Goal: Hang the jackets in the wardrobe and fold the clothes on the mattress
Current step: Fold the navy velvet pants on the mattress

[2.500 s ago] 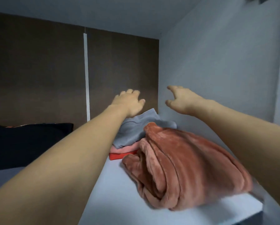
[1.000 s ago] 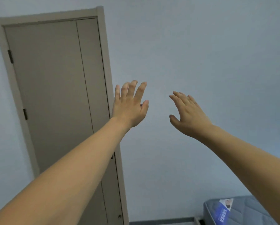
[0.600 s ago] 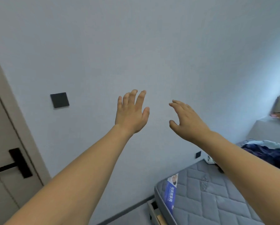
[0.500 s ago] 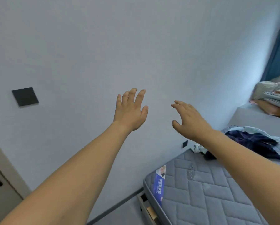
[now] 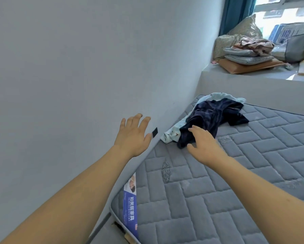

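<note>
Quilted mattress bears crumpled clothes, partly hidden behind right hand; both hands' fingers spread, empty.

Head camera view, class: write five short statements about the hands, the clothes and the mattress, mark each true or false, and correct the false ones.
1. Both hands hold nothing. True: the left hand and right hand are open and empty.
2. A dark navy garment lies on the mattress. True.
3. The navy garment is neatly folded. False: it lies crumpled.
4. A light blue garment lies partly under the navy one. True.
5. The clothes lie far from the wall. False: they lie close beside it.
</note>
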